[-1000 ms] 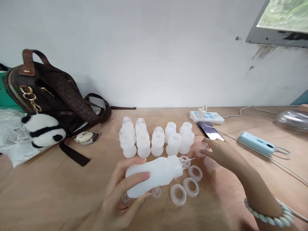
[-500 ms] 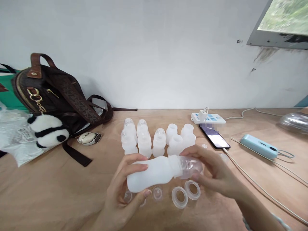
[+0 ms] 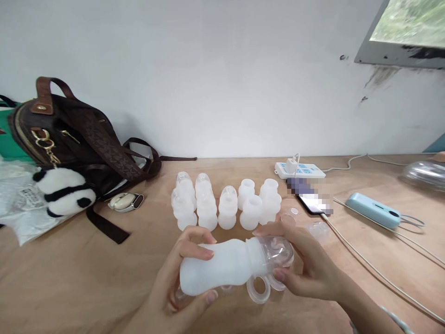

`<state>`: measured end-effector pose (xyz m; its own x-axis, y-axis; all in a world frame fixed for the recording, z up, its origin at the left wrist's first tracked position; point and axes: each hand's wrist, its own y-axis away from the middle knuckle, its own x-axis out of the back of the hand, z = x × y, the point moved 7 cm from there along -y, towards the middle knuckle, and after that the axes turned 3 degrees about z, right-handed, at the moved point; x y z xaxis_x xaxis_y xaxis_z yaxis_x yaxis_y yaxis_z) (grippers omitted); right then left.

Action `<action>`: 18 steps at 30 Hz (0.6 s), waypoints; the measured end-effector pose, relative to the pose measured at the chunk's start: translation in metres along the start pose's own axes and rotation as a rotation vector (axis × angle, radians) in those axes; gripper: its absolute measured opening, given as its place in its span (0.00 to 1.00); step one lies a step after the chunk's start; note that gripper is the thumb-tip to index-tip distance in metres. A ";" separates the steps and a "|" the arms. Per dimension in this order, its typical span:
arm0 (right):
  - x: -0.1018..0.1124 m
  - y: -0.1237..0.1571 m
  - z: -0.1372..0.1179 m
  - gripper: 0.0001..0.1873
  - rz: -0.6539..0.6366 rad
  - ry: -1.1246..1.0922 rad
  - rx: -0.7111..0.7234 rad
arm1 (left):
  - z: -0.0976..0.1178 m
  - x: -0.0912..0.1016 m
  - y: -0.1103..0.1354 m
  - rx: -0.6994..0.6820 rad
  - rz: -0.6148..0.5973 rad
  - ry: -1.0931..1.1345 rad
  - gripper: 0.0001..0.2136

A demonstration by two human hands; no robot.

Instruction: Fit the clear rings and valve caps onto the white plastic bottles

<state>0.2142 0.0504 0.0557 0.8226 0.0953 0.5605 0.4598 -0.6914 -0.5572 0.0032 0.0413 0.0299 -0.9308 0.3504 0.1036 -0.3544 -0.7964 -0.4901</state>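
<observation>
A milky white baby bottle (image 3: 219, 266) lies nearly level across the middle of the head view. My left hand (image 3: 184, 273) is wrapped around its base end. At the neck end my right hand (image 3: 306, 260) closes on a clear domed cap (image 3: 277, 253), which sits on the neck collar. Through the cap a nipple shape shows faintly. Below the bottle lie two clear rings (image 3: 258, 295), the right one partly hidden by the right hand. A small clear nipple piece is mostly covered by the bottle.
Behind the hands stand several capped bottles (image 3: 228, 208) and several open-necked bottles (image 3: 251, 213). A phone (image 3: 311, 202), a power strip (image 3: 306, 170), a blue device (image 3: 373, 211) and cables lie right. A backpack (image 3: 90, 134) with a panda toy (image 3: 67, 191) sits left.
The bottle, with both hands on it, has come slightly down and nearer, covering more of the rings and nipple pieces below. The camera view has shifted a little.
</observation>
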 end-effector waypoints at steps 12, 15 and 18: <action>-0.021 0.004 0.001 0.35 -0.018 -0.116 -0.121 | -0.006 -0.005 -0.002 0.027 -0.018 0.004 0.18; -0.024 0.001 -0.002 0.31 0.054 -0.153 -0.076 | -0.007 -0.006 0.002 0.001 -0.031 -0.056 0.20; -0.025 -0.001 -0.006 0.23 0.121 -0.226 -0.024 | -0.007 -0.006 0.003 -0.016 -0.040 -0.085 0.21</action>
<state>0.1908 0.0446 0.0456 0.9263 0.1666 0.3379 0.3475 -0.7244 -0.5954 0.0083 0.0400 0.0213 -0.9206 0.3378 0.1961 -0.3902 -0.7742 -0.4983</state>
